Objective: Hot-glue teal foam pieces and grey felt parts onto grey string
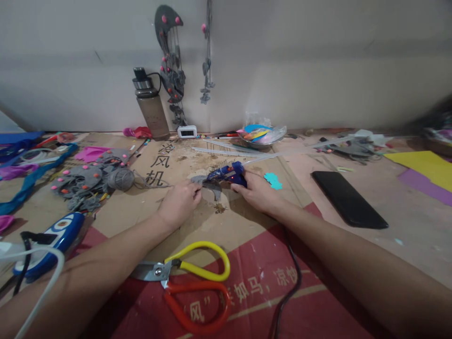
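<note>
We look down at two bare hands over a cardboard-covered counter [413, 226]. The fingers of our left hand [181, 201] are pressed together, pinching a gray felt piece [216, 192]; its left end is partly hidden by them, and its exact outline is hard to make out. The fingers of our right hand [260, 190] wrap the handle of a blue glue gun [226, 173], most of them out of sight behind it. The gun's tip reaches the felt beside the left fingers, but we cannot tell whether they touch. A dark cord [295, 278] runs from below the right wrist and is cut off at the bottom edge. Nearer us than the fingers lie scissors [194, 286], their blade ends hidden by the left forearm. Left of the left fingers sits a gray yarn ball [121, 179]; right of the right fingers, a turquoise cutout [273, 181].
</note>
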Demonstrator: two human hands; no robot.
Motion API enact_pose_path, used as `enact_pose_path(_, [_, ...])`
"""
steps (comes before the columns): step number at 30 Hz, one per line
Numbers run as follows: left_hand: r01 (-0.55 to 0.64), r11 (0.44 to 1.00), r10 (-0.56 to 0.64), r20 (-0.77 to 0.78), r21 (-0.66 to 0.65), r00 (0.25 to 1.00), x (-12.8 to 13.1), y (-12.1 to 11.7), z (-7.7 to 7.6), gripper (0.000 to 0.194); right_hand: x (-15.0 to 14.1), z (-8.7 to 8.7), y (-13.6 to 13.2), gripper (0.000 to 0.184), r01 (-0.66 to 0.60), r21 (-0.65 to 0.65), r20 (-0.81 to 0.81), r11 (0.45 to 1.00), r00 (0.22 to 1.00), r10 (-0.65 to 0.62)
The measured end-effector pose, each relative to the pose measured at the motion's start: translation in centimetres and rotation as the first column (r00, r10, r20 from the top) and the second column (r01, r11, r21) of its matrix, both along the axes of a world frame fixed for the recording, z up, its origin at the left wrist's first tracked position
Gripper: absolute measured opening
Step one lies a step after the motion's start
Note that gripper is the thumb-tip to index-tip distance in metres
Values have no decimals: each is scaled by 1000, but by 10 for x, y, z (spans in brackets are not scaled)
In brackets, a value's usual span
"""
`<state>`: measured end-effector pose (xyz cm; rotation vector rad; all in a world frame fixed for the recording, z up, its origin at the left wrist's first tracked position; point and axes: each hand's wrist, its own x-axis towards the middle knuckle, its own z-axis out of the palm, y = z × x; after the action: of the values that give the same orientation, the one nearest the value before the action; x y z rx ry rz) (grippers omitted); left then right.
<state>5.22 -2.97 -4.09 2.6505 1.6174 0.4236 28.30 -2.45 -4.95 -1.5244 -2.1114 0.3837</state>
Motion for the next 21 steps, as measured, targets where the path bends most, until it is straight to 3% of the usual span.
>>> enact_pose_path(10, [-20,1000,20,30,-10,999,0,-1,1,25,3,0,13,32,146,-69,-236,987,959,-159])
enact_pose_path(16, [-47,999,49,125,-16,991,1,-5,9,31,-2,4,31,30,189,-104,-115,976,973,-200])
enact_pose_path(21, [-82,990,65,136,116,989,-8,-3,29,28,-5,10,39,34,182,-147,77,972,982,-172])
